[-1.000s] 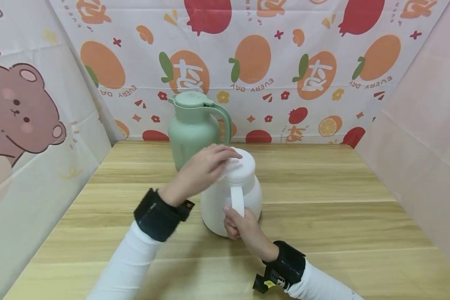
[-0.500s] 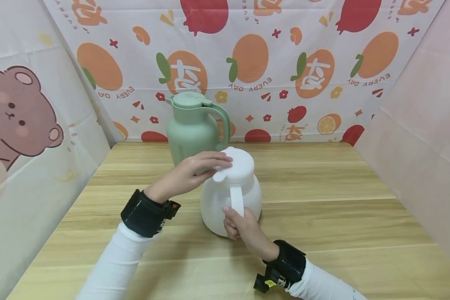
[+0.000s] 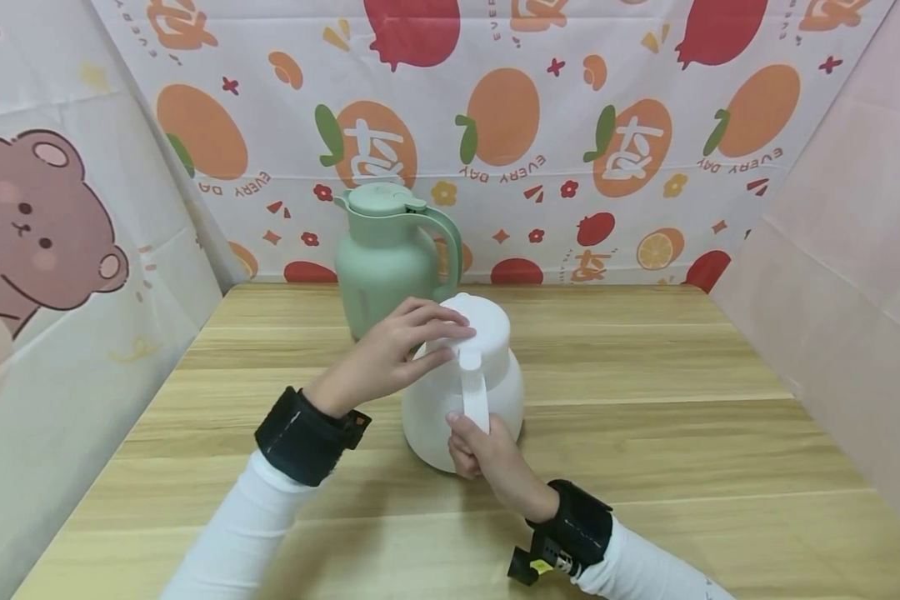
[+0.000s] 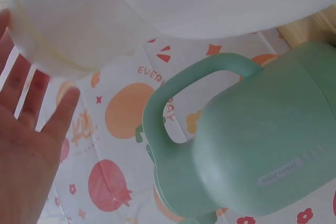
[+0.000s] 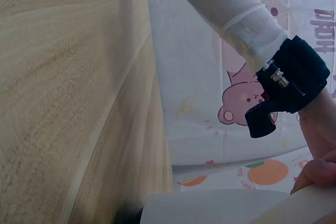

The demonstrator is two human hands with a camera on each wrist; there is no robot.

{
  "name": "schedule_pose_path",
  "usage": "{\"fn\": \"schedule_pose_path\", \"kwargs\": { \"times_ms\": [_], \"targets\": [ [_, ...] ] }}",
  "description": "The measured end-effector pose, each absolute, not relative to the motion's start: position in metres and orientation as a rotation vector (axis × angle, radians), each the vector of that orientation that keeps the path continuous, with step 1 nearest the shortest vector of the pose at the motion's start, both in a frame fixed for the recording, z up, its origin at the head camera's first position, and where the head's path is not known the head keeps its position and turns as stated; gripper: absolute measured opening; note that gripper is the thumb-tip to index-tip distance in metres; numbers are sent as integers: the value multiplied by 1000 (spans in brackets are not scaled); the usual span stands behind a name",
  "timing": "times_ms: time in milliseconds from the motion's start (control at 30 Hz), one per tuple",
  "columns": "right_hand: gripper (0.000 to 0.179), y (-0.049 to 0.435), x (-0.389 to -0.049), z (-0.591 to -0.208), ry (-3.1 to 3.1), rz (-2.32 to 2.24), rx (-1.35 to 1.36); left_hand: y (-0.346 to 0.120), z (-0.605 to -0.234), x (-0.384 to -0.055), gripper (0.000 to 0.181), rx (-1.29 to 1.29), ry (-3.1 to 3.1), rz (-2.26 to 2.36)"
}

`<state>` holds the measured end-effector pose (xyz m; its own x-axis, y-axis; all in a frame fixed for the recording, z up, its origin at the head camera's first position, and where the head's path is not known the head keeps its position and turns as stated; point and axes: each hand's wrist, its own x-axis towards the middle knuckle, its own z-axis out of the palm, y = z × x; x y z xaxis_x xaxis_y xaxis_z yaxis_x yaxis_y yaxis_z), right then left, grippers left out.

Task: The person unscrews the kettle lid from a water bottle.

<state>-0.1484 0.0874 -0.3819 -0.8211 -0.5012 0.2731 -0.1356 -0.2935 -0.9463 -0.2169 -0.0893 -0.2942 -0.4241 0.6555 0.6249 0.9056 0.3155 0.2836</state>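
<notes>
White jug (image 3: 429, 421) stands upright on wood-grain table (image 3: 645, 400), centre, lid (image 3: 489, 318) on, so contents can't be seen. R hand (image 3: 491, 457) grips its handle (image 3: 475, 402), fingers curled round; L hand (image 3: 393, 350) rests fingertips on lid's L side, fingers spread & fairly straight, not clasping. Green jug (image 3: 382, 258) just behind & to L, also lidded, contents hidden; L hand & white jug block its lower part in head view. Pale label (image 4: 281, 173) on its side, text too small to read. Both jugs smooth, rounded, w/ looped handles. Fruit-print cloth (image 3: 562, 150) at back, bear-print cloth (image 3: 45, 212) to L, lightly creased.
</notes>
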Motion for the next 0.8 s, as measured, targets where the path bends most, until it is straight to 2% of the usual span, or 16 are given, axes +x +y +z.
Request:
{"fn": "schedule_pose_path", "kwargs": {
  "times_ms": [800],
  "targets": [
    [47, 87, -146, -380, 1663, -2218, -779, -55, -301, -206, 33, -1057, -2064, -532]
  ]
}}
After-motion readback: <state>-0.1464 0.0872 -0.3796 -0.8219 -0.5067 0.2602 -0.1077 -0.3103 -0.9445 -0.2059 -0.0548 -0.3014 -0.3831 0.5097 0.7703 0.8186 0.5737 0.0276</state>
